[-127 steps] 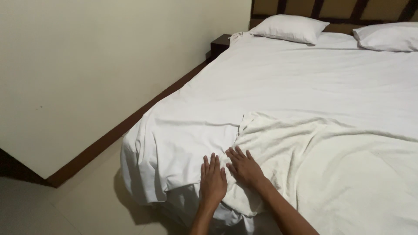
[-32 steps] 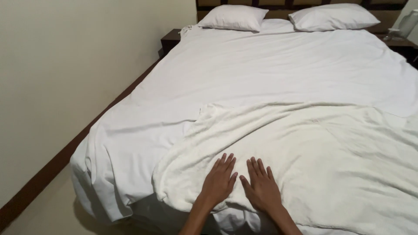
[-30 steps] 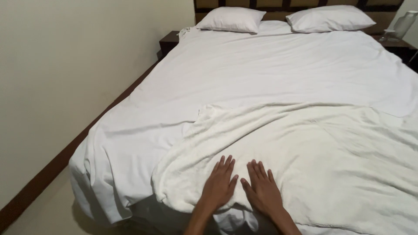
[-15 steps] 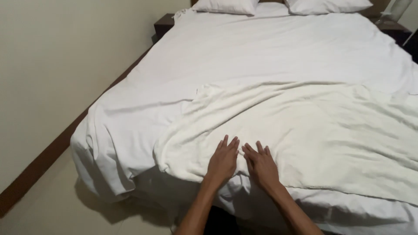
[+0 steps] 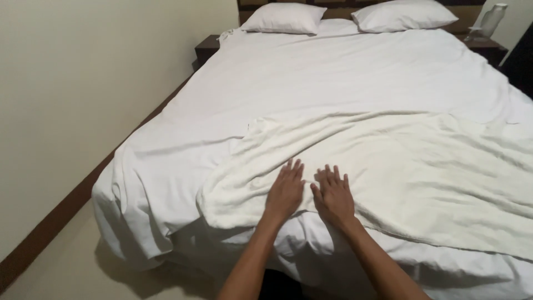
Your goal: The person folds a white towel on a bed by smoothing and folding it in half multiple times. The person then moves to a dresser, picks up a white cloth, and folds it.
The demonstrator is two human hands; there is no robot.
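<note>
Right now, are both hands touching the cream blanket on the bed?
Touching. The head view shows the left hand and right hand lying palm-down, fingers spread, flat on the cream blanket near its lower edge, with no gap visible.

Bedroom, domestic or guest lodging. Evidence: wide bed made up with a white fitted sheet [image 5: 344, 72]; two plump white pillows [image 5: 284, 18] against a dark wooden headboard [image 5: 333, 3]; cream rumpled blanket [image 5: 400, 161] across the foot; dark wooden bedside cabinet [image 5: 206, 47]; plain cream wall [image 5: 83, 83] with dark skirting board.
</note>
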